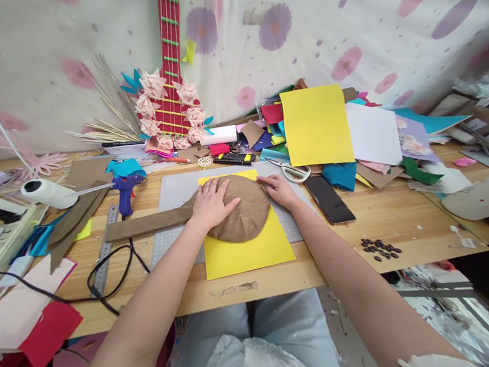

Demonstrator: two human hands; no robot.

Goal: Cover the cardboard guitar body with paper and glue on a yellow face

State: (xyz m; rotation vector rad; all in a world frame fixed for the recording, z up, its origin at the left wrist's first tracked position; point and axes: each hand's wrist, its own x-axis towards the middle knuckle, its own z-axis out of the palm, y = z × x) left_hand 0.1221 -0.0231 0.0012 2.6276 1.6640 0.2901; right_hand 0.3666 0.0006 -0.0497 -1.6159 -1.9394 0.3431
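Note:
A brown banjo-shaped piece (247, 215), covered in wrinkled paper or cloth, lies over a yellow sheet (251, 258); its long neck points left. My left hand (214, 203) rests flat on the round body with the fingers spread, pressing down near where the neck joins. At the upper right edge of the body is my right hand (278, 190). Its fingers are pinched together against the rim, and whatever is between them is too small to make out. Beneath the yellow sheet is a grey cutting mat (176, 190).
Scissors (297, 171) and a phone (330, 199) lie to the right, with small dark beads (380, 249) nearer the edge. Leftward are a blue glue gun (126, 192), its cord, and a steel ruler (105, 260). A red flower-trimmed guitar (172, 112) stands behind.

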